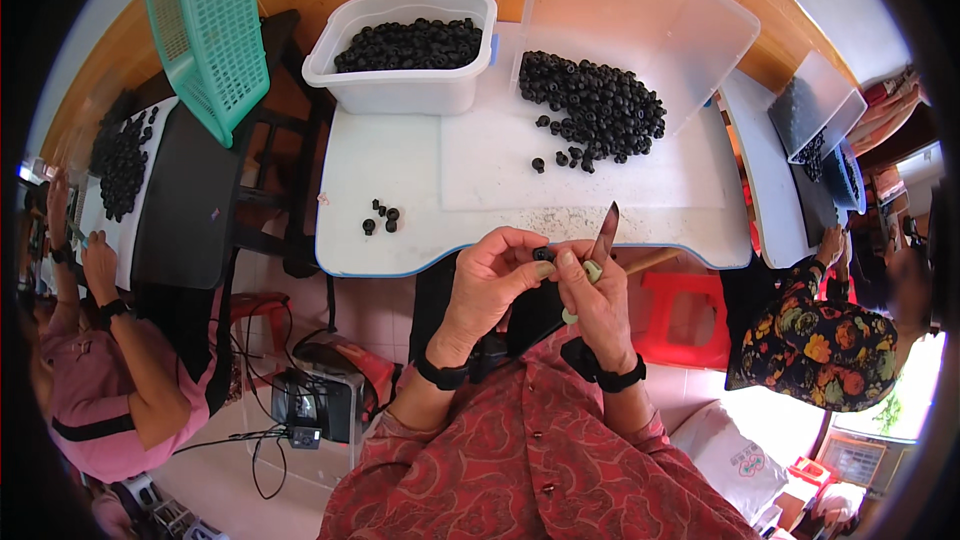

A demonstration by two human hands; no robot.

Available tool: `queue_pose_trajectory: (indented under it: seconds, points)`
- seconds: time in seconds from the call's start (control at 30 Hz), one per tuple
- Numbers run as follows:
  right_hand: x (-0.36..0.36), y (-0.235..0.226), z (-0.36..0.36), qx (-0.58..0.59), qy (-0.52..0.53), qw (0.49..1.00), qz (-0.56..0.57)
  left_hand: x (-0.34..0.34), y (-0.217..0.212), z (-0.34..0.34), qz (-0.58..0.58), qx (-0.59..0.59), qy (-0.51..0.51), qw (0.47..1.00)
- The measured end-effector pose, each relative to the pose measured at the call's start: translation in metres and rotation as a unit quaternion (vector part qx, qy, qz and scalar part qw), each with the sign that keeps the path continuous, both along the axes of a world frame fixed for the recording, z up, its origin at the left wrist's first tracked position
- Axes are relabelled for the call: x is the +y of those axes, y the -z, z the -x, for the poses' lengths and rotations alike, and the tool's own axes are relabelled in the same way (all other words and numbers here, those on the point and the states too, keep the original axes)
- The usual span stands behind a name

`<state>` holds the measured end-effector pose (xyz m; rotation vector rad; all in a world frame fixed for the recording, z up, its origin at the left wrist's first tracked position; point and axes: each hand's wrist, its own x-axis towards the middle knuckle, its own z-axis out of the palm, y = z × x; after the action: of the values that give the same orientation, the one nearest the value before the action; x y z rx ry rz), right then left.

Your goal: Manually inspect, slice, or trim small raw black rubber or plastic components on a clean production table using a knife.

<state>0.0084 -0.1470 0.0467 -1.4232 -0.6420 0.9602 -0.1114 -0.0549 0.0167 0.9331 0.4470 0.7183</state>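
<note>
Just off the table's front edge, my left hand [482,290] pinches a small black round part [543,254] between thumb and fingertips. My right hand [602,308] is closed around a knife [606,232] with a pale green handle, its dark pointed blade sticking up. The right fingertips meet the left ones close beside the part. Beyond my hands, a heap of similar black parts [590,100] spills from a clear tipped bin [650,0]. A few loose black parts [391,225] lie at the table's left side.
A white tub [405,95] full of black parts stands on the white table [380,160]. Small dark scraps dot the tabletop near its front edge. Left is a green basket [225,50]; a red stool [685,320] stands at right. People work at tables on both sides.
</note>
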Motion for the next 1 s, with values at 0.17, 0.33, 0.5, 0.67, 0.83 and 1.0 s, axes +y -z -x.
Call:
queue_pose_trajectory:
  seconds: [0.17, 0.33, 0.5, 0.67, 0.83, 1.0]
  points:
    - [0.001, 0.005, 0.001, -0.037, -0.004, 0.999, -0.019, -0.001, 0.003, 0.0, -0.013, 0.014, 0.012, 1.0]
    - [0.001, 0.0, 0.002, -0.047, -0.011, 0.999, -0.003, -0.001, 0.002, 0.002, -0.022, 0.016, 0.005, 1.0]
    - [0.002, 0.007, -0.002, -0.158, -0.034, 0.987, 0.004, 0.0, 0.004, 0.002, -0.04, 0.029, -0.002, 0.999]
    - [0.005, -0.001, -0.008, -0.258, -0.071, 0.963, 0.013, 0.003, -0.001, 0.005, -0.059, 0.042, 0.006, 0.997]
    - [0.006, -0.004, -0.007, -0.174, -0.058, 0.982, 0.055, 0.007, -0.004, 0.006, -0.11, 0.046, 0.014, 0.993]
    - [0.009, -0.001, -0.002, -0.136, -0.03, 0.989, 0.055, 0.004, -0.007, 0.001, -0.099, 0.046, -0.01, 0.994]
